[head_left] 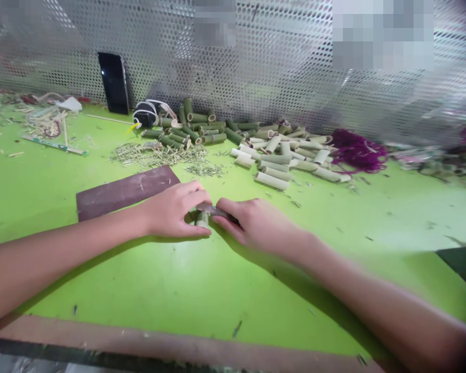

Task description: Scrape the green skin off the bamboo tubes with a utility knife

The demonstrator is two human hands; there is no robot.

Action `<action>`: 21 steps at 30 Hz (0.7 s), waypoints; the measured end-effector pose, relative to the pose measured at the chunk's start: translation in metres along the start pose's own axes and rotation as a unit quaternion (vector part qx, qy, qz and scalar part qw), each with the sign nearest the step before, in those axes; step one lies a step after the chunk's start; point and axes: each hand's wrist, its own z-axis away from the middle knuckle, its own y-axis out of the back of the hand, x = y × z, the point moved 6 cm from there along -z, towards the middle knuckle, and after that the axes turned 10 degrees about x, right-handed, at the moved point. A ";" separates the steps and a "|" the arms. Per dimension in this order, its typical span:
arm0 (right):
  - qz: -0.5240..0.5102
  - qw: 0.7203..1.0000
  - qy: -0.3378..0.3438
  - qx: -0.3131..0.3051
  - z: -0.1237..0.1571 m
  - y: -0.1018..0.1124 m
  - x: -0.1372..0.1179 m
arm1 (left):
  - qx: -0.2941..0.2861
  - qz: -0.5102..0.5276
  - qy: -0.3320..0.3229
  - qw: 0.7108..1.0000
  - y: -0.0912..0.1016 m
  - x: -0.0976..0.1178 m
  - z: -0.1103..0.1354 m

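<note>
My left hand (176, 210) is closed around a short green bamboo piece (202, 219), whose near end shows between thumb and fingers, low over the table. In my right hand (252, 220) is a knife (217, 211); its dark handle lies in my grip. The blade points left and rests against the top of the bamboo piece, close to my left fingertips. Just behind my left wrist lies a flat brown board (128, 194). Beyond my hands are green bamboo pieces (213, 138) and pale peeled bamboo pieces (274, 179).
Bamboo shavings (155, 155) lie heaped on the green table (171, 290). A phone (114, 83) leans on the perforated metal panel (256, 62), beside a black charger (145, 114). Purple string (359, 151) sits at the right. A dark green object (462, 264) is at the right edge.
</note>
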 end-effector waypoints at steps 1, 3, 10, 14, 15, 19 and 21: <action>-0.008 1.000 0.005 -0.003 0.000 0.000 0.000 | 0.000 0.000 -0.004 1.000 0.000 0.000 0.001; -0.025 1.000 0.014 -0.011 0.000 0.000 0.001 | -0.002 0.000 -0.011 1.000 0.000 0.001 0.001; -0.060 0.997 0.029 -0.036 0.004 0.001 0.004 | -0.007 0.008 0.002 1.000 0.001 0.000 0.000; -0.010 1.000 0.010 -0.004 0.006 0.000 0.002 | 0.000 -0.003 0.008 1.000 0.001 0.000 0.001; 0.002 1.000 0.006 0.004 0.006 0.000 0.000 | 0.002 -0.006 0.002 1.000 0.001 0.001 0.001; 0.010 1.000 0.009 0.004 0.003 -0.002 -0.005 | 0.013 -0.024 -0.013 1.000 0.001 0.003 0.002; 0.000 1.000 0.013 -0.005 0.001 -0.002 -0.005 | 0.013 -0.029 -0.025 0.999 0.000 0.005 0.002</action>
